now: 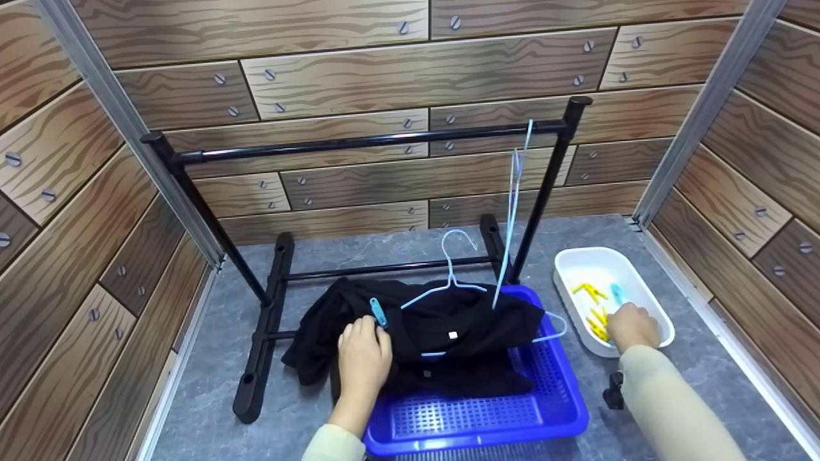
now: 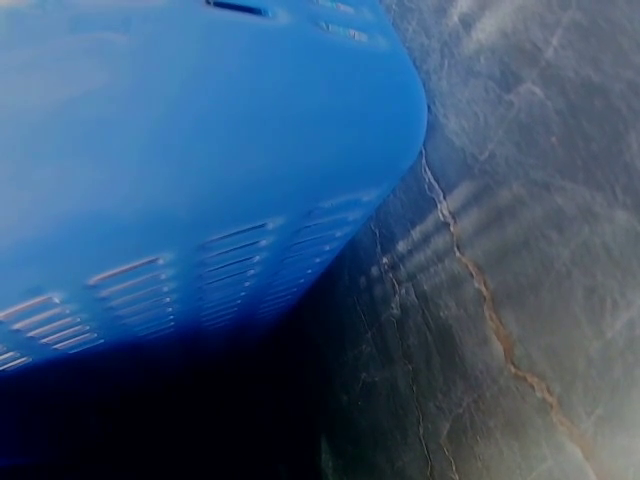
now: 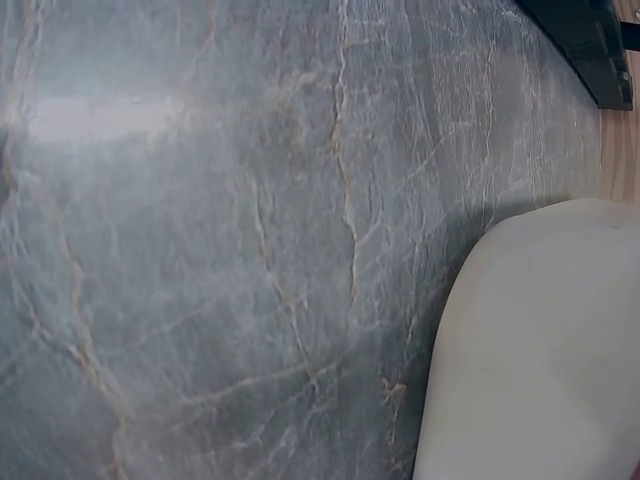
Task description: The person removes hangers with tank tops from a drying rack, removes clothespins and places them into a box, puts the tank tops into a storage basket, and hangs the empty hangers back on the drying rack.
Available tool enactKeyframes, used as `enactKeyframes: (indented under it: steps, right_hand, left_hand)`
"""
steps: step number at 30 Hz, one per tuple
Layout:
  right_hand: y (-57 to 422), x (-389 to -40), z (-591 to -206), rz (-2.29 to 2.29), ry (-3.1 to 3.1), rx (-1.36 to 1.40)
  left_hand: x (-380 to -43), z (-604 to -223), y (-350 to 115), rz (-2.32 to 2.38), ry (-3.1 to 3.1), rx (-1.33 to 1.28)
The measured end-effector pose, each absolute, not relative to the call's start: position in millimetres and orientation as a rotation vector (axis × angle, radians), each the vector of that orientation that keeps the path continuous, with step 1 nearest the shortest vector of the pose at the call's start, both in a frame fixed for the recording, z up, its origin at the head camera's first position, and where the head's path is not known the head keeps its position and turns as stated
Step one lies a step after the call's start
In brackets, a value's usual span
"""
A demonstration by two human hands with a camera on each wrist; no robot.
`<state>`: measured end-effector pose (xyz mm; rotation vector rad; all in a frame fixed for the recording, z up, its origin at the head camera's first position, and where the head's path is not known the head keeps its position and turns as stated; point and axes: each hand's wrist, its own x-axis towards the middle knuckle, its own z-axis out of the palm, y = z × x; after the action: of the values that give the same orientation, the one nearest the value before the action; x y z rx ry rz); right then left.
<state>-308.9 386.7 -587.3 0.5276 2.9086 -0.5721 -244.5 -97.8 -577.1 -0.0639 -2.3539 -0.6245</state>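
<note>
A black T-shirt (image 1: 416,326) with a small white label lies over the blue basket (image 1: 474,442), a light-blue hanger (image 1: 451,282) inside it with the hook sticking up. One blue clothespin (image 1: 378,312) is on the shirt near its left shoulder. Just below that clothespin, my left hand (image 1: 364,355) grips the shirt's cloth, its fingers bent. My right hand (image 1: 633,325) reaches into the white tub (image 1: 666,330), beside yellow clothespins (image 1: 597,323) and a blue one (image 1: 617,294). Its fingertips are hidden, so whether they hold something is unclear.
A black clothes rack (image 1: 359,142) stands behind the basket. Another light-blue hanger (image 1: 510,224) hangs from the right end of its bar. Wood-patterned walls enclose the grey marbled floor (image 3: 250,250). In the left wrist view, the basket's slotted side (image 2: 200,150) fills much of the picture.
</note>
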Motion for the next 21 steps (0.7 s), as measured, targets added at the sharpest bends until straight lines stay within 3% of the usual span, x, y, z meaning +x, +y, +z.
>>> enactKeyframes:
  steps: [21]
  right_hand:
    - [384.2,-307.5,-589.7,-0.556,2.968,0.516]
  left_hand:
    - [-244.1,-576.6,-97.3,-0.616,-2.346,-0.061]
